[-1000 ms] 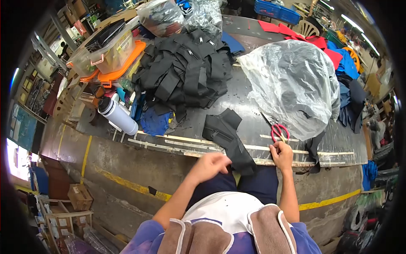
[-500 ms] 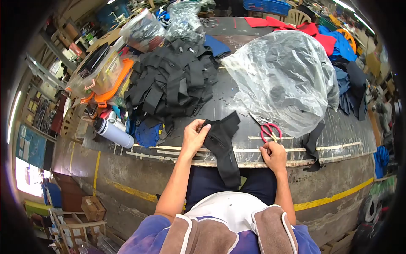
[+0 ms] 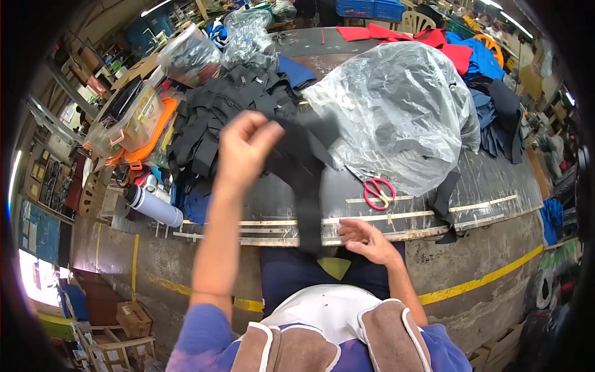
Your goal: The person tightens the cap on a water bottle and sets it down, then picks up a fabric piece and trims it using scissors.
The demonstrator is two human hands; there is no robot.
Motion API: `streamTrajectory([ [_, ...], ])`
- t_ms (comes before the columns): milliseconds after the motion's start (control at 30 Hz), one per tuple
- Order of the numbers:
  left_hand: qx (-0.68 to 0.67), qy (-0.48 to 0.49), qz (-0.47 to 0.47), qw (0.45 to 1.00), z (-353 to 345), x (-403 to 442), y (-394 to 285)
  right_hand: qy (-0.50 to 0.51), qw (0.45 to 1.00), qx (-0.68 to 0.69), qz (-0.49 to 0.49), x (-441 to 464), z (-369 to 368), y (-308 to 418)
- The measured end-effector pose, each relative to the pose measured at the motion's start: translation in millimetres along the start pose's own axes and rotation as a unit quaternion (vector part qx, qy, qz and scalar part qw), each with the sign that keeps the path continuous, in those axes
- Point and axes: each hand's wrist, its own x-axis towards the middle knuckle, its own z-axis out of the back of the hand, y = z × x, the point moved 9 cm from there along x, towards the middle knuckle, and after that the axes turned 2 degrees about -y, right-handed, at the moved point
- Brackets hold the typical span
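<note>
left grip pinches black fabric; right grip spreads loosely; dark shapes show through clear bag.

Looks forward and steeply down from the wearer's head, just behind the near edge of the broad, dark, scuffed flat-topped worktable. Takes in, very near, brown plush cloth panels with white trim on this side of the worktable, and blue rectangular plastic crates beyond its far edge. Spans wide, bowing the worktable's near edge.
</note>
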Motion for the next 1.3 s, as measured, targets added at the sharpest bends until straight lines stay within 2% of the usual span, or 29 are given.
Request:
streamTrajectory([
  [33, 0.073, -0.012, -0.057, 0.996, 26, 35, -21, -0.001, 1.000, -0.003, 0.002, -2, 0, 4],
  [67, 0.120, -0.019, -0.064, 0.991, 59, 78, -19, -0.012, 1.000, -0.025, -0.004, -6, -1, 7],
  [133, 0.262, -0.199, -0.226, 0.917, 124, 141, -35, -0.034, 0.997, -0.067, -0.016, -10, -1, 10],
  [167, 0.261, -0.201, -0.229, 0.916, 143, 150, -24, -0.034, 0.997, -0.069, -0.013, -9, 1, 13],
  [233, 0.293, -0.315, -0.227, 0.874, 169, 156, -30, -0.094, 0.988, -0.125, 0.002, -8, 26, 22],
  [300, 0.264, -0.278, -0.243, 0.891, 115, 108, -35, -0.130, 0.980, -0.151, 0.007, -9, 50, 26],
  [367, 0.210, -0.186, -0.226, 0.933, 47, 49, -12, -0.257, 0.956, -0.137, 0.024, 0, 99, 33],
  [400, 0.188, -0.133, -0.212, 0.950, 12, 17, 8, -0.292, 0.938, -0.186, 0.016, 6, 126, 35],
  [467, 0.252, -0.011, -0.174, 0.952, -54, -51, 59, -0.357, 0.904, -0.237, 0.022, 28, 187, 35],
  [500, 0.291, 0.054, -0.094, 0.951, -82, -89, 110, -0.385, 0.891, -0.239, 0.033, 41, 214, 33],
  [533, 0.332, 0.085, -0.063, 0.937, -103, -128, 135, -0.377, 0.892, -0.247, 0.033, 58, 236, 24],
  [567, 0.373, 0.116, -0.032, 0.920, -117, -160, 154, -0.404, 0.852, -0.330, 0.032, 71, 260, 21],
  [600, 0.404, 0.123, -0.051, 0.905, -122, -182, 160, -0.430, 0.804, -0.409, 0.036, 83, 278, 26],
  [633, 0.437, 0.129, -0.070, 0.887, -126, -190, 159, -0.424, 0.805, -0.412, 0.046, 96, 287, 29],
  [733, 0.413, 0.129, -0.058, 0.900, -123, -187, 167, -0.459, 0.739, -0.488, -0.075, 124, 318, 12],
  [767, 0.399, 0.136, -0.052, 0.905, -123, -185, 169, -0.453, 0.744, -0.486, -0.068, 133, 330, 9],
  [800, 0.406, 0.133, -0.049, 0.903, -121, -182, 169, -0.424, 0.718, -0.542, -0.101, 139, 347, -5],
  [833, 0.405, 0.134, -0.049, 0.903, -121, -182, 168, -0.392, 0.688, -0.595, -0.138, 142, 336, -5],
  [867, 0.401, 0.134, -0.047, 0.905, -122, -182, 168, -0.345, 0.707, -0.583, -0.203, 143, 333, -12],
  [900, 0.397, 0.135, -0.041, 0.907, -123, -183, 169, -0.294, 0.720, -0.569, -0.269, 128, 304, 13],
  [967, 0.399, 0.135, -0.032, 0.907, -124, -184, 170, -0.181, 0.863, -0.445, -0.154, 104, 213, 71],
  [1033, 0.398, 0.129, -0.044, 0.907, -123, -183, 169, -0.072, 0.938, -0.339, -0.030, 78, 108, 146],
  [1100, 0.400, 0.137, -0.031, 0.906, -123, -186, 172, 0.004, 0.921, -0.372, 0.113, 52, 12, 230],
  [1167, 0.402, 0.137, -0.040, 0.905, -125, -184, 171, 0.042, 0.871, -0.387, 0.299, -8, -63, 284],
  [1300, 0.406, 0.139, -0.042, 0.902, -125, -184, 170, 0.019, 0.852, -0.398, 0.338, -17, -63, 290],
])
